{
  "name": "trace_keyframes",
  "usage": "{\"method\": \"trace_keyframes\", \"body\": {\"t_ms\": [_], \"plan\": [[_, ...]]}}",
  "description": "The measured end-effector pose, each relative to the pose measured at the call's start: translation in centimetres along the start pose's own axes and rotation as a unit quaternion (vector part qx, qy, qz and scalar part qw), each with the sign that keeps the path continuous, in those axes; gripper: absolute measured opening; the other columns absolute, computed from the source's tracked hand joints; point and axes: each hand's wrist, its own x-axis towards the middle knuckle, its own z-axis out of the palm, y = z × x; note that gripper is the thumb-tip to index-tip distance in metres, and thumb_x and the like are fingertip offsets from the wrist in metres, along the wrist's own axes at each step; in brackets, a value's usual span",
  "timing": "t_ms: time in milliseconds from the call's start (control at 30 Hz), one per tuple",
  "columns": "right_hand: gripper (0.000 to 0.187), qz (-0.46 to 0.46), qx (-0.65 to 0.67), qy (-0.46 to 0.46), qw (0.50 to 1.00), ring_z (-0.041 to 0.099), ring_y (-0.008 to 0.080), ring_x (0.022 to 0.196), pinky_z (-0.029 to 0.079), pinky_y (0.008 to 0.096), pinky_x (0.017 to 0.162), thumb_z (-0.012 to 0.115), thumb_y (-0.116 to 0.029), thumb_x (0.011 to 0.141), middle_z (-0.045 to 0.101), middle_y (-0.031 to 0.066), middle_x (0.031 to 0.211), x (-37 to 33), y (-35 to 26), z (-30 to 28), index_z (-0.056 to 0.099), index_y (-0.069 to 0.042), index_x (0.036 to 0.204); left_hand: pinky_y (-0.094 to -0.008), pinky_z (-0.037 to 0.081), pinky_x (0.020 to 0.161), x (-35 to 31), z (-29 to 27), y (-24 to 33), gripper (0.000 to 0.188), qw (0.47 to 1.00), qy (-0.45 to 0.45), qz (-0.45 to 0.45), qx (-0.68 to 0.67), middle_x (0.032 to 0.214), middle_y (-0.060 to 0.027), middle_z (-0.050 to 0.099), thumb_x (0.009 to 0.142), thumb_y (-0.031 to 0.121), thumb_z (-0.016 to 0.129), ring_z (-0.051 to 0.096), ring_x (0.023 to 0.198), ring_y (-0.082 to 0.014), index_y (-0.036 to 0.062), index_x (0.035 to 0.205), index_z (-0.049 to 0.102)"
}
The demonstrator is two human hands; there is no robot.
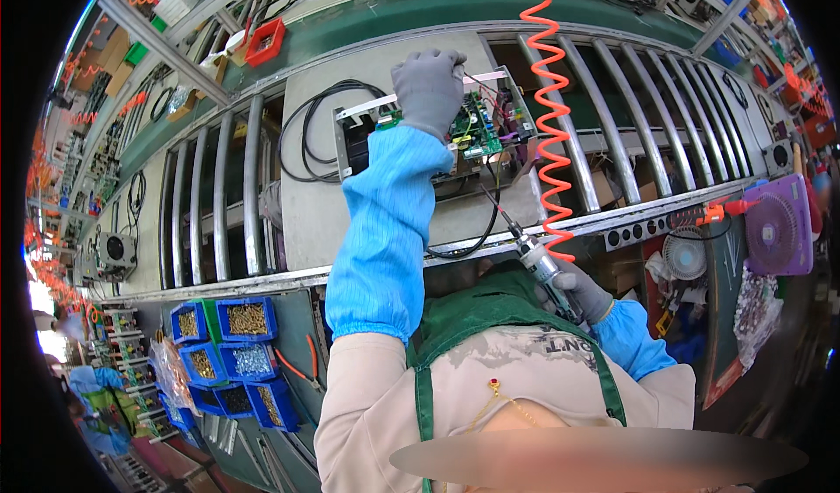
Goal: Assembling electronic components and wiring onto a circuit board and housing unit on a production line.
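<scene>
My left hand (427,90), in a grey glove, is over an open metal chassis (367,106) with its fingers curled together above the chassis's far side. Whatever may be between the fingertips is hidden. Inside the chassis sit a green circuit board (477,130) and several thin wires. Low on the right, close to my body, my gloved right hand (582,290) is wrapped round a pneumatic screwdriver (539,261). Its bit points up and left toward the chassis, apart from it. An orange coiled air hose (553,139) hangs down to the screwdriver.
The chassis lies on a pale board (311,222) across a conveyor with metal rollers (223,195). A black cable (306,139) loops beside it. Blue bins (248,320) of screws and orange-handled pliers (297,366) are at lower left. A purple fan (777,226) stands at right.
</scene>
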Motion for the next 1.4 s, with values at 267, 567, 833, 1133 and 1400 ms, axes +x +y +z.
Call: {"method": "trace_keyframes", "body": {"t_ms": [267, 567, 833, 1133, 1400], "plan": [[0.075, 0.029, 0.01, -0.101, 0.994, 0.065, 0.0207, 0.061, 0.057, 0.0314, 0.055, 0.071, -0.035, 0.07, 0.064, 0.0152, 0.086, 3.0, 0.1, 2.5, 0.038, -0.009, 0.132, -0.0449, 0.042, 0.092, -9.9, -6.2, -1.8, 0.069, 0.99, 0.083, 0.026, -0.107, 0.118, -0.0187, 0.053, 0.077, 0.039, 0.071, 0.052, 0.108, -0.036, 0.005, 0.131, 0.045], [0.074, 0.117, -0.113, -0.128, 0.978, 0.059, 0.0177, 0.055, 0.056, 0.0344, 0.066, 0.07, -0.035, 0.068, 0.057, 0.0099, 0.077, 6.5, 2.3, 6.3, 0.038, -0.008, 0.13, -0.0368, 0.051, 0.066, -32.4, -12.8, -9.1, 0.023, 0.917, 0.006, -0.346, -0.199, 0.078, -0.0133, 0.066, 0.083, 0.026, 0.064, 0.065, 0.073, -0.0278, 0.0034, 0.082, 0.067], [0.077, 0.112, -0.294, -0.118, 0.942, 0.058, 0.0169, 0.057, 0.051, 0.0291, 0.055, 0.071, -0.026, 0.063, 0.055, 0.0103, 0.08, 7.7, 3.9, 8.9, 0.037, -0.005, 0.129, -0.0388, 0.05, 0.07, -42.5, -23.1, -22.4, 0.022, 0.837, 0.115, -0.5, 0.19, 0.085, -0.0125, 0.067, 0.087, 0.028, 0.06, 0.064, 0.077, -0.0252, 0.0081, 0.089, 0.068], [0.076, 0.077, -0.397, -0.138, 0.904, 0.053, 0.0133, 0.066, 0.047, 0.0276, 0.06, 0.073, -0.02, 0.065, 0.049, 0.0064, 0.091, 8.3, 4.7, 11.5, 0.039, -0.005, 0.131, -0.0407, 0.047, 0.087, -36.5, -24.8, -27.8, 0.027, 0.666, -0.342, -0.586, 0.309, 0.11, -0.0078, 0.066, 0.085, 0.018, 0.054, 0.062, 0.105, -0.0272, 0.0123, 0.107, 0.068], [0.076, 0.048, -0.406, -0.164, 0.898, 0.051, 0.0128, 0.072, 0.045, 0.027, 0.061, 0.073, -0.018, 0.065, 0.049, 0.0055, 0.094, 8.9, 5.1, 12.3, 0.04, -0.005, 0.132, -0.042, 0.049, 0.085, -37.1, -24.5, -27.8, 0.023, 0.698, -0.353, -0.534, 0.321, 0.109, -0.0104, 0.067, 0.086, 0.014, 0.052, 0.064, 0.102, -0.0285, 0.012, 0.104, 0.067]]}}
